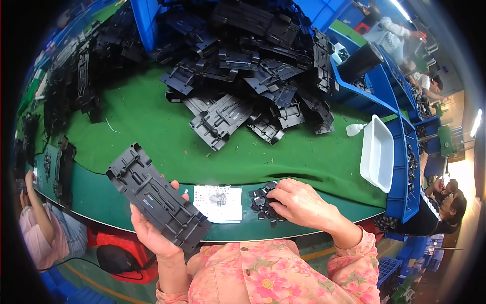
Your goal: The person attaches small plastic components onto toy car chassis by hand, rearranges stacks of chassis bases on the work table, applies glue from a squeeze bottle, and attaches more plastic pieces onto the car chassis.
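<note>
My left hand (154, 238) grips a long black plastic chassis plate (161, 200), thumb and fingers on its opposite long edges. The plate is tilted above the near edge of the table, its moulded ridges and axle-like bars facing up. At the front of the table, my right hand (306, 205) is curled down over a small heap of little black plastic pieces (260, 205). Its fingers are bent together at the heap's right side; whatever is between the fingertips is hidden. A printed white sheet (217, 203) lies between the two hands.
A big pile of black chassis plates (228, 116) covers the back of the green cloth (136, 116). On the right are a white tray (377, 154), a small white bottle (355, 129) and blue bins (367, 91). A person's arm (40, 218) shows at the far left, beside a red stool (114, 243).
</note>
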